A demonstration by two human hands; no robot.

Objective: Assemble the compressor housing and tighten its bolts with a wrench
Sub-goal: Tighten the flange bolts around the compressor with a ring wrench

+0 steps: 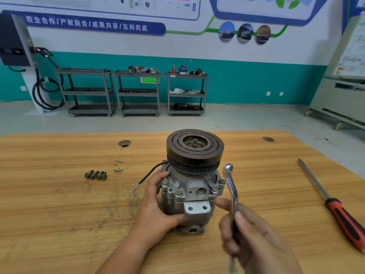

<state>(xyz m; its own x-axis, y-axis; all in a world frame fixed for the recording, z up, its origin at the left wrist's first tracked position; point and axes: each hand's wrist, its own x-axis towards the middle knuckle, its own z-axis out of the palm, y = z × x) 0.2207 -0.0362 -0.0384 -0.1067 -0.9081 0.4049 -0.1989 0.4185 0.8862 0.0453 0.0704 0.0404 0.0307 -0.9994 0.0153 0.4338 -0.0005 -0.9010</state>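
Note:
The grey compressor (192, 186) stands upright on the wooden table (59, 204), its dark pulley on top and several bolts seated in its housing flange. My left hand (158, 202) grips the housing's left side. A chrome wrench (231, 186) is held by my right hand (248, 232) just right of the compressor, its ring end raised beside the pulley and clear of the bolts. A black wire with a metal tip (147, 177) hangs off the left of the housing. Three loose bolts (96, 175) lie together on the table to the left.
A red-handled screwdriver (333, 204) lies at the table's right side. Two round holes (124, 143) pierce the tabletop near its far edge. Beyond the table stand three grey carts (138, 91), a charging unit with a cable at the left wall, and a cabinet on wheels at right.

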